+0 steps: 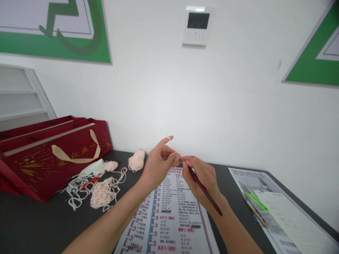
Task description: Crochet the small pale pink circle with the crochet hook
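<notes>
My left hand [159,160] pinches a small piece of pale pink crochet work [174,160], its index finger raised with a strand of yarn [170,140] looped over it. From that finger the strand runs down to the thin metal tip of a crochet hook. My right hand [200,173] is closed around this crochet hook [205,190], whose dark red handle slants down to the right past the wrist. The hook's tip meets the crochet work between both hands. Below them lies a printed pattern sheet [174,211] with rows of text, partly covered by my forearms.
Pale pink yarn balls [136,160] and a loose yarn tangle [103,193] lie at the left, near white yarn [92,168]. Dark red gift bags [58,155] stand behind. On the right, papers [288,211] carry a green cutter [258,201]. A white wall rises behind the dark table.
</notes>
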Demonstrator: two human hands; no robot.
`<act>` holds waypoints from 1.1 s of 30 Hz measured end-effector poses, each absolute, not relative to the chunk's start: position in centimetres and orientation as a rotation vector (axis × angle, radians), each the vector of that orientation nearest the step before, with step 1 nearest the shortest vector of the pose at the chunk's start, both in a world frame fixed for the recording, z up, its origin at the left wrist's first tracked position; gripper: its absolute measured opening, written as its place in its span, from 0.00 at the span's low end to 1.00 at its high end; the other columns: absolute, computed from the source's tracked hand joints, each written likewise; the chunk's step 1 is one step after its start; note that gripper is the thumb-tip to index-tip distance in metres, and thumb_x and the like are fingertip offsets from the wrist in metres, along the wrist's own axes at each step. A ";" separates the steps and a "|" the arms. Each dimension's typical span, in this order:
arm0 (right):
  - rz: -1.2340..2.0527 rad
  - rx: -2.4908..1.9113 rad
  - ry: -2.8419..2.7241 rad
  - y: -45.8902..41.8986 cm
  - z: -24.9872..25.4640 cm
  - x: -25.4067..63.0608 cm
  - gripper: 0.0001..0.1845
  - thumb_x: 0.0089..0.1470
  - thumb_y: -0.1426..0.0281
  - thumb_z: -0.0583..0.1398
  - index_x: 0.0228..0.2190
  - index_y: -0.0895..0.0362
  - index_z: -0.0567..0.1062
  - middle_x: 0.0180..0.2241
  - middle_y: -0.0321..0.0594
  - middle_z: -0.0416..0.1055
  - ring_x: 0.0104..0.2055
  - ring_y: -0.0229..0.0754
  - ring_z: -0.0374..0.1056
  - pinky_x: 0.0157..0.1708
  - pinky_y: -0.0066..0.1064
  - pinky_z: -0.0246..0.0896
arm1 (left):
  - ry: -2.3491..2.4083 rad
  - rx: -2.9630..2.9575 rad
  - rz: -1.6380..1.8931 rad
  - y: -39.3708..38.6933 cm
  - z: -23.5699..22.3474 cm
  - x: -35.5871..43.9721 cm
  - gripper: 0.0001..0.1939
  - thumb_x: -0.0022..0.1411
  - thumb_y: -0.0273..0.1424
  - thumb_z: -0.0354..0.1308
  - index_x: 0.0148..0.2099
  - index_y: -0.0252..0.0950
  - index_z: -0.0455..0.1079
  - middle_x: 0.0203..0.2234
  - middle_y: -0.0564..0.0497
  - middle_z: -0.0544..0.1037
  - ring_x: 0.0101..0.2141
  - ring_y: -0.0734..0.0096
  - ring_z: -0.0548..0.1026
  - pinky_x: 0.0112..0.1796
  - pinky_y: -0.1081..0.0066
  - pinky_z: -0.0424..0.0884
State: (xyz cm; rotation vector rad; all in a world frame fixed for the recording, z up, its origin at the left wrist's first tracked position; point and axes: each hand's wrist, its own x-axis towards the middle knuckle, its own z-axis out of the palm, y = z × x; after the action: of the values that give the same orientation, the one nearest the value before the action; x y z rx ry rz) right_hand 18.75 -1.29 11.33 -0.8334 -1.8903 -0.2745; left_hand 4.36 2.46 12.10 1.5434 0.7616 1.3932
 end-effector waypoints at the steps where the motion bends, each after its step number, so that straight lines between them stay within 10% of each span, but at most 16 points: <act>1: -0.278 -0.817 -1.882 -1.3 11.2 18.6 0.09 0.56 0.79 0.54 0.30 0.53 0.64 0.30 0.40 0.75 0.28 0.39 0.71 0.30 0.30 0.65 | 0.763 1.548 1.404 2.5 12.0 4.4 0.28 0.57 0.27 0.57 0.60 0.33 0.59 0.25 0.55 0.73 0.26 0.74 0.72 0.32 0.70 0.68; 9: 0.295 -0.950 -1.500 -1.3 10.4 17.8 0.06 0.60 0.72 0.55 0.30 0.52 0.67 0.29 0.36 0.75 0.28 0.38 0.72 0.28 0.28 0.68 | 0.807 1.563 1.413 2.5 11.8 4.3 0.29 0.57 0.29 0.58 0.61 0.34 0.59 0.27 0.53 0.75 0.28 0.71 0.74 0.34 0.68 0.70; 15: -0.125 -0.732 -1.831 -0.5 10.0 18.3 0.08 0.55 0.79 0.56 0.31 0.53 0.68 0.32 0.41 0.74 0.33 0.41 0.71 0.34 0.33 0.67 | 0.839 1.566 1.373 2.2 12.4 4.2 0.32 0.56 0.29 0.60 0.62 0.32 0.57 0.26 0.53 0.76 0.28 0.72 0.74 0.34 0.69 0.70; 33: 0.011 -0.598 -1.824 0.3 9.7 19.1 0.08 0.56 0.78 0.56 0.34 0.52 0.67 0.32 0.37 0.68 0.30 0.37 0.66 0.29 0.30 0.65 | 0.520 1.204 0.994 2.3 13.5 2.8 0.35 0.52 0.25 0.65 0.61 0.29 0.57 0.22 0.55 0.76 0.22 0.77 0.73 0.33 0.71 0.66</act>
State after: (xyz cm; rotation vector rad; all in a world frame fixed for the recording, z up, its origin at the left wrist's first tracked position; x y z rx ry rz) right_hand 19.11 0.28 9.69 -0.5981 -1.8241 0.0105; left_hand 2.78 2.30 13.51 1.2037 0.5204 0.9937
